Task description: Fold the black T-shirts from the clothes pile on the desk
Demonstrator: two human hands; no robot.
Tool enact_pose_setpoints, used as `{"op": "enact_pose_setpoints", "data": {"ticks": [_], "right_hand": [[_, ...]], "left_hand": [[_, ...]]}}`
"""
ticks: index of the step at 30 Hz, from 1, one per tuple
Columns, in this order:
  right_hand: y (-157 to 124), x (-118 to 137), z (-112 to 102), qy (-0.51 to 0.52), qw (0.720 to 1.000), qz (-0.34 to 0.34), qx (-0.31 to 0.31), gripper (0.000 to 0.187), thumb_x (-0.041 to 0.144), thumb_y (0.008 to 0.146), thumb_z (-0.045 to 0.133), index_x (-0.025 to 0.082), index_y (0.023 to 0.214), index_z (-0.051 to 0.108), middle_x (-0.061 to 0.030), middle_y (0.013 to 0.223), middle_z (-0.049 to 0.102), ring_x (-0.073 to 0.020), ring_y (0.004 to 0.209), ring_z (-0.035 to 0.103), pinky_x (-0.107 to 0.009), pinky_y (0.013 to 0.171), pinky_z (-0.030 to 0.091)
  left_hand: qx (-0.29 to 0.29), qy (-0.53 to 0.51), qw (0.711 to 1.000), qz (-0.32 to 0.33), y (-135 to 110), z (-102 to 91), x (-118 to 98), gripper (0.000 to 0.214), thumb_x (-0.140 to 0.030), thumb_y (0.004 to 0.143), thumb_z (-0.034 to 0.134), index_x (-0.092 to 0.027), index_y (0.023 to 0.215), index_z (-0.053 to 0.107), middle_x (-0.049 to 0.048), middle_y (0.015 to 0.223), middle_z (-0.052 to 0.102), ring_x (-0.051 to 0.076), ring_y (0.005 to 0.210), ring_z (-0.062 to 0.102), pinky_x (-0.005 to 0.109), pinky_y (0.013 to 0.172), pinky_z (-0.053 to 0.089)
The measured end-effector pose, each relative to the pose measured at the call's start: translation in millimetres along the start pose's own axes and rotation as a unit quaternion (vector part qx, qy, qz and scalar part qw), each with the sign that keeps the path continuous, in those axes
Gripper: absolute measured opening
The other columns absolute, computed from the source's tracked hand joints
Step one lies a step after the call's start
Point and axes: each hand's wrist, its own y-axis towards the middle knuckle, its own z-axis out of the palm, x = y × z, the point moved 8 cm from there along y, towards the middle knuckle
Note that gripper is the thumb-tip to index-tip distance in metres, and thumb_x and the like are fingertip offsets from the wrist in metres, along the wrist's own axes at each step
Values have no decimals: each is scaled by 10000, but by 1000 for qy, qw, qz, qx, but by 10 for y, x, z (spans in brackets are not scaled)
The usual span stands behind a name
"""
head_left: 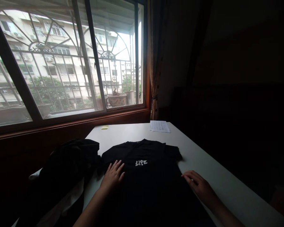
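Note:
A black T-shirt with white "LIFE" lettering on its chest lies spread over the white table, its collar toward the far end. My left hand rests flat on the shirt's left side, fingers spread, just below the left sleeve. At the shirt's right edge, my right hand has thumb and fingertips closed together on the fabric border below the right sleeve. The lower part of the shirt runs into shadow at the bottom of the view.
A heap of dark clothes with some white cloth lies at the table's left. Papers and a small yellow note are at the far end. Beyond stand a barred window and a tied curtain. The right side is very dark.

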Motion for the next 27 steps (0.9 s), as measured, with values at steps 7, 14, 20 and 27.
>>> {"op": "enact_pose_setpoints", "data": {"ticks": [7, 14, 20, 27], "right_hand": [[-8, -72, 44, -22, 1000, -5, 15, 338, 535, 943, 521, 295, 1007, 750, -68, 1118, 703, -257, 1062, 667, -351, 865, 579], [-41, 27, 188, -107, 988, -65, 89, 365, 489, 932, 574, 337, 1244, 687, -56, 1435, 570, -294, 1342, 503, -496, 1123, 422], [-57, 120, 229, -136, 980, -79, 126, 274, 445, 947, 562, 311, 1113, 734, -69, 1244, 674, -284, 1203, 576, -483, 1044, 461], [-19, 93, 97, -157, 979, -62, 111, 253, 439, 958, 545, 287, 888, 735, -51, 991, 712, -255, 975, 623, -406, 867, 516]], "left_hand": [[-7, 4, 1000, 8, 10, 54, 30, 505, -405, 1029, 431, -259, 1512, 451, 61, 1611, 363, 287, 1507, 291, 558, 1222, 251], [11, 5, 1000, 7, 1, 36, 12, 521, -422, 1033, 424, -243, 1522, 434, 66, 1620, 347, 292, 1514, 273, 556, 1225, 235], [-30, 4, 999, 27, -42, -103, -51, 455, -401, 1013, 465, -243, 1432, 551, 82, 1516, 512, 305, 1426, 424, 522, 1186, 329], [-57, -16, 994, 87, -97, -380, -273, 315, -363, 977, 540, -248, 1229, 690, 86, 1181, 678, 279, 1141, 587, 439, 1007, 507]]}}
